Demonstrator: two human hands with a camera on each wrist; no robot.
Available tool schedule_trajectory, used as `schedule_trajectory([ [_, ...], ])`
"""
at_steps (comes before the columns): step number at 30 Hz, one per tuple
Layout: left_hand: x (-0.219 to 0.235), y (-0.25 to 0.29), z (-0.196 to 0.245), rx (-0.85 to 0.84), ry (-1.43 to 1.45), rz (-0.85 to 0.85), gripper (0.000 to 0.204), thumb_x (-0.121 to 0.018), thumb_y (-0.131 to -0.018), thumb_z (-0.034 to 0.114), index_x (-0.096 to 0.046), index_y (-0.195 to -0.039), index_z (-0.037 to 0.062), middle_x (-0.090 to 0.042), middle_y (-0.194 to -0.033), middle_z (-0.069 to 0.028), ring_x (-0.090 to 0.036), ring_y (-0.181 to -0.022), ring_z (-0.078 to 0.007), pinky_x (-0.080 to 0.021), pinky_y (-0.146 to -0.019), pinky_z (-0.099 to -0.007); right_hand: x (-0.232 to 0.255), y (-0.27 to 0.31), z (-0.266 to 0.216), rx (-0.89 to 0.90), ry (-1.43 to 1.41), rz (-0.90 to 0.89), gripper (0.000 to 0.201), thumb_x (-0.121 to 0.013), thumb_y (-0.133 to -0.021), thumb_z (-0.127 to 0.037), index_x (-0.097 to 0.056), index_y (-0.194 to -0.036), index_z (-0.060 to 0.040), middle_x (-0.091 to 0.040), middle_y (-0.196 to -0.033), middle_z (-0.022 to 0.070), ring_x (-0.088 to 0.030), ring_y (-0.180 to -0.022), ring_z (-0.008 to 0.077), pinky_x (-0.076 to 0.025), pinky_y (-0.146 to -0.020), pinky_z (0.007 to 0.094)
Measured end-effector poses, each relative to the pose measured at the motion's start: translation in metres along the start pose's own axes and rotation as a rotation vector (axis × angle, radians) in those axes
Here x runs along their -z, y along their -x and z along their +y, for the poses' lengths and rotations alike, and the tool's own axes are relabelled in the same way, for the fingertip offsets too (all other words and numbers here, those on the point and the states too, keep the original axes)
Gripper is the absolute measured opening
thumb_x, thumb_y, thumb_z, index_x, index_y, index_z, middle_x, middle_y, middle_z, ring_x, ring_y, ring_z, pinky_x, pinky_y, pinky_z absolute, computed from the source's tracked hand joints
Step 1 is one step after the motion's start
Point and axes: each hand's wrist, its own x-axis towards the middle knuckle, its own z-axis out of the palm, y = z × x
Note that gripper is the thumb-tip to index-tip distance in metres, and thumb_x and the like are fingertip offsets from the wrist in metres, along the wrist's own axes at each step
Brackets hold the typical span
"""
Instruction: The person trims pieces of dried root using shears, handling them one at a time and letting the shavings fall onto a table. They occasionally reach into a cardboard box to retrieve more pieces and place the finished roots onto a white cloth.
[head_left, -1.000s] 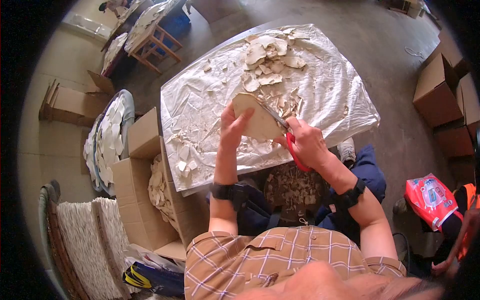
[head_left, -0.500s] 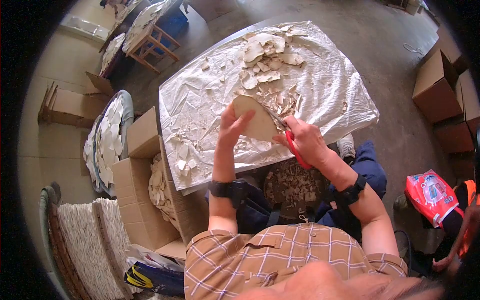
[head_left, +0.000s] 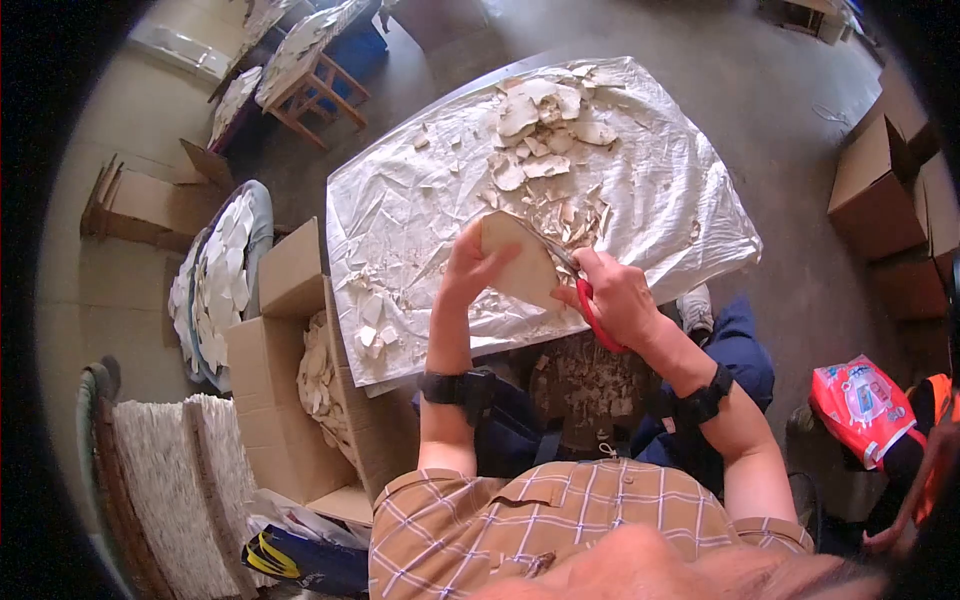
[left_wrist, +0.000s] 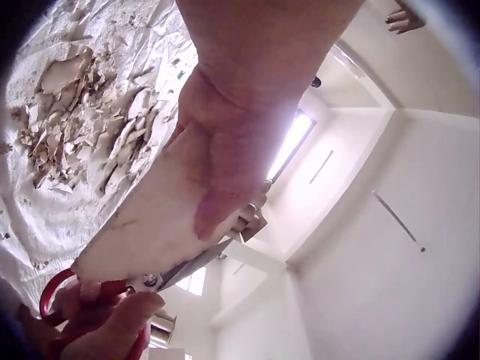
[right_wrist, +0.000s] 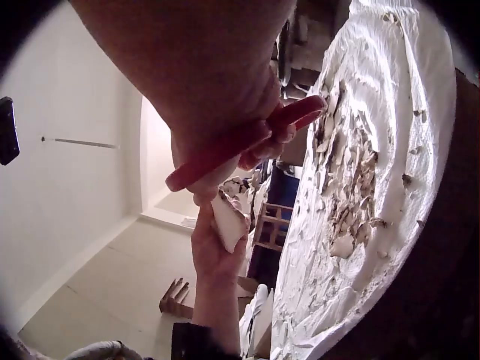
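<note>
A flat, cream-coloured sheet [head_left: 528, 270] with a rounded edge is gripped by my left hand [head_left: 466, 268], thumb across its face. My right hand [head_left: 622, 300] holds a pair of scissors by the red handles [head_left: 595, 322]. Their metal blades [left_wrist: 196, 264] run along the sheet's edge, on the side facing away from my left hand. In the right wrist view the red handle loops [right_wrist: 225, 154] wrap the right hand, and the sheet shows edge-on beyond. Both hands are above the near part of the white-covered table [head_left: 410, 235].
Broken cream pieces [head_left: 545, 165] and thin scraps are heaped on the table. An open cardboard box [head_left: 275, 400] with similar pieces stands at the left, near a round tray [head_left: 225, 260] of them. Scraps lie in a dark container [head_left: 585, 395] between the knees. Boxes [head_left: 875, 190] stand right.
Both hands, with the sheet and scissors, have moved slightly toward the body and right in the head view. The sheet has turned a little, its rounded edge now toward the scissors.
</note>
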Motion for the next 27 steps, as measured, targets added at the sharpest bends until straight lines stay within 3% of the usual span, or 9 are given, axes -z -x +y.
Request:
schedule_trajectory([
  [7,0.007,0.004,0.001,0.005,-0.119,-0.023,0.027,-0.063,-0.078,0.006,-0.053,-0.102,0.0004,-0.06,-0.09,-0.0032,-0.057,-0.082,-0.0093,-0.048,-0.07,-0.0245,-0.002,0.002,0.002,0.023,0.071,-0.039,0.04,-0.062,-0.076,-0.038,-0.048,-0.087,-0.0028,-0.055,-0.069,0.0183,-0.057,-0.063,0.0373,-0.046,-0.053,0.0428],
  [13,0.005,0.007,0.006,-0.013,-0.229,-0.064,0.029,-0.064,-0.077,0.005,-0.053,-0.103,0.001,-0.06,-0.09,-0.0029,-0.056,-0.081,-0.0086,-0.048,-0.071,-0.0244,-0.001,0.003,-0.003,0.03,-0.088,-0.049,0.039,-0.062,-0.076,-0.037,-0.046,-0.087,-0.0028,-0.055,-0.07,0.0171,-0.056,-0.066,0.0368,-0.045,-0.055,0.0418],
  [23,0.017,0.011,0.015,0.13,-0.247,-0.098,0.031,-0.065,-0.076,0.006,-0.052,-0.104,0.0012,-0.06,-0.092,-0.0034,-0.056,-0.083,-0.0103,-0.048,-0.072,-0.026,-0.001,0.0,0.0,0.058,0.004,-0.08,0.036,-0.061,-0.077,-0.035,-0.046,-0.083,-0.0028,-0.055,-0.07,0.0172,-0.057,-0.067,0.0362,-0.045,-0.055,0.0424],
  [27,0.02,0.01,0.013,0.163,-0.125,-0.098,0.031,-0.064,-0.076,0.007,-0.052,-0.104,0.0005,-0.06,-0.091,-0.0032,-0.057,-0.081,-0.0107,-0.048,-0.071,-0.0259,-0.004,-0.001,0.0,0.057,-0.01,-0.084,0.035,-0.06,-0.078,-0.035,-0.046,-0.08,-0.0028,-0.056,-0.068,0.0181,-0.058,-0.065,0.0358,-0.045,-0.054,0.0429],
])
